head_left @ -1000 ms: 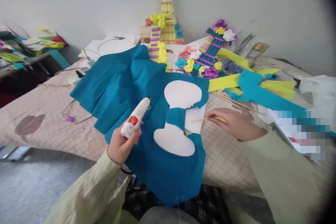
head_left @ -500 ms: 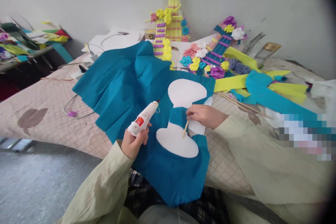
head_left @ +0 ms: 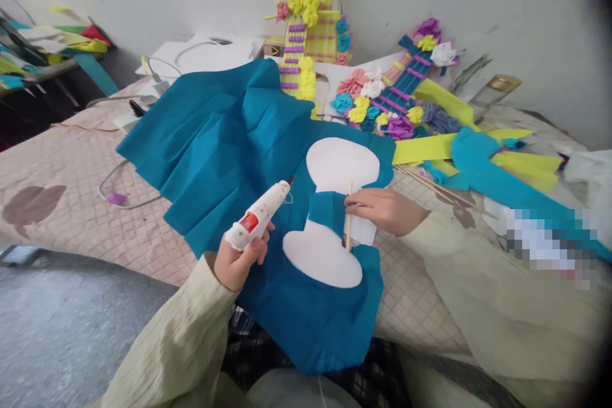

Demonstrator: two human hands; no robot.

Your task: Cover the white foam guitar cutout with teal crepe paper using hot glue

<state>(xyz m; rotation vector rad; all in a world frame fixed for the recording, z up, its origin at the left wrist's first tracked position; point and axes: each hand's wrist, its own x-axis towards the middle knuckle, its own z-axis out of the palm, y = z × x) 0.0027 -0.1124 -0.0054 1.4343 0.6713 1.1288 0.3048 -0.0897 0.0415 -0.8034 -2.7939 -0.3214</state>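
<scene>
My left hand (head_left: 243,257) is closed round a white hot glue gun (head_left: 261,213), its dark nozzle pointing up and to the right above the blue fabric. A short wooden stick (head_left: 349,229) is pinched in my right hand (head_left: 385,209), held at the right edge of the white guitar-shaped board (head_left: 322,259). Over the narrow middle of that board lies a folded flap of blue fabric (head_left: 327,211). The large blue fabric sheet (head_left: 210,140) spreads beneath the board and hangs over the table's near edge.
Decorated guitar shapes with paper flowers, one yellow (head_left: 322,32) and one blue (head_left: 406,86), stand at the back by the wall. Thin wooden sticks (head_left: 442,188) and a blue fabric strip (head_left: 521,191) lie on the right. A grey cable (head_left: 108,182) curls at left.
The stick in my right hand has turned from slanting to nearly upright and shifted right, to the board's edge. My left hand with the glue gun has hardly moved. The view has shifted slightly.
</scene>
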